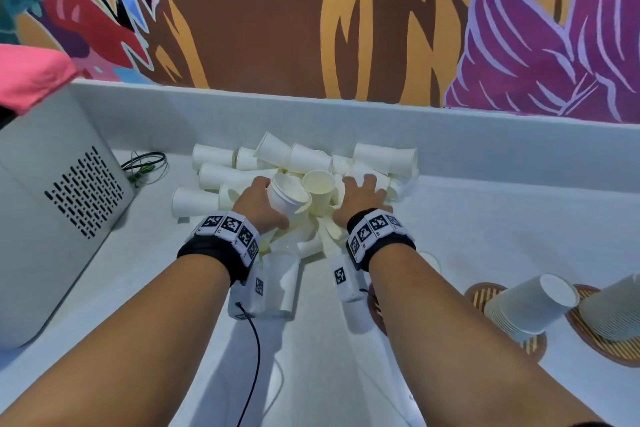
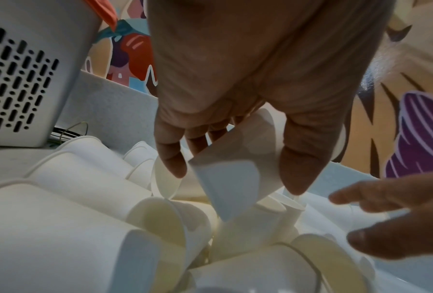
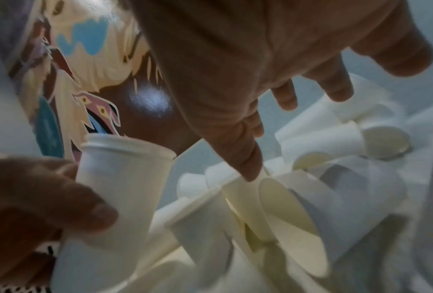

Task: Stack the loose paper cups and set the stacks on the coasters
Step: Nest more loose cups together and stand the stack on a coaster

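My left hand [image 1: 257, 199] gripped a small cup stack [image 1: 289, 198]; right hand [image 1: 360, 198] hovered splayed, empty. Cups looked light and crushable, so hold the sidewall.

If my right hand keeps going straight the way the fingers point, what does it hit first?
Probably the loose paper cups lying on their sides in the pile just beyond the right hand; one fingertip already seems to touch a cup, though depth is unclear.
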### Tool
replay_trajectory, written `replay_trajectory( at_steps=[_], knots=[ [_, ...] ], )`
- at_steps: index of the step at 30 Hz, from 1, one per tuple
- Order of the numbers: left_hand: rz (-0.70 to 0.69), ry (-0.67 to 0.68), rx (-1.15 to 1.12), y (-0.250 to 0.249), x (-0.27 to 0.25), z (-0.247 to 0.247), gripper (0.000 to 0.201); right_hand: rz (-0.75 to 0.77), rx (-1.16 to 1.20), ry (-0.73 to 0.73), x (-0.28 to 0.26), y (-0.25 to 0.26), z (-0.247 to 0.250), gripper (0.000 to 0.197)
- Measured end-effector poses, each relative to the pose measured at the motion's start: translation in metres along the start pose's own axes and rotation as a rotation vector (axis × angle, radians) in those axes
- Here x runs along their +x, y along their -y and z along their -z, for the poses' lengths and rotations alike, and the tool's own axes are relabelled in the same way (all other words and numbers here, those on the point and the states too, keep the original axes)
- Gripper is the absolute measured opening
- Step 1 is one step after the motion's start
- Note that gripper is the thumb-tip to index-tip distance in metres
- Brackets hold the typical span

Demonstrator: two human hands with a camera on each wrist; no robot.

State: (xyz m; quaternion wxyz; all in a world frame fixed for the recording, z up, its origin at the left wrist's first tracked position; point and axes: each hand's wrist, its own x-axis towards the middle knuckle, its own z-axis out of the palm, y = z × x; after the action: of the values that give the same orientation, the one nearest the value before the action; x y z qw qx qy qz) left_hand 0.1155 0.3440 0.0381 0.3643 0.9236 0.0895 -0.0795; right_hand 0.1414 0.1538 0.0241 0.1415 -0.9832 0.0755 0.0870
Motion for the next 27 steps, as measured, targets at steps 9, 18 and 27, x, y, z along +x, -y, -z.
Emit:
replay_trajectory(
  at_steps=[9, 18, 27],
  knots=[
    [-0.029, 0.01, 0.003, 0.0, 0.0, -0.004, 0.087, 0.013, -0.064, 0.106, 0.001, -0.009, -0.047, 0.058],
    [-0.004, 0.018, 0.024, 0.009, 0.0, 0.002, 0.088, 0.098, -0.038, -0.214, 0.0, 0.001, -0.022, 0.026],
    [0.019, 0.052, 0.091, 0.003, -0.004, 0.002, 0.085, 0.064, 0.416, -0.383, 0.0, 0.014, 0.057, 0.029]
  ],
)
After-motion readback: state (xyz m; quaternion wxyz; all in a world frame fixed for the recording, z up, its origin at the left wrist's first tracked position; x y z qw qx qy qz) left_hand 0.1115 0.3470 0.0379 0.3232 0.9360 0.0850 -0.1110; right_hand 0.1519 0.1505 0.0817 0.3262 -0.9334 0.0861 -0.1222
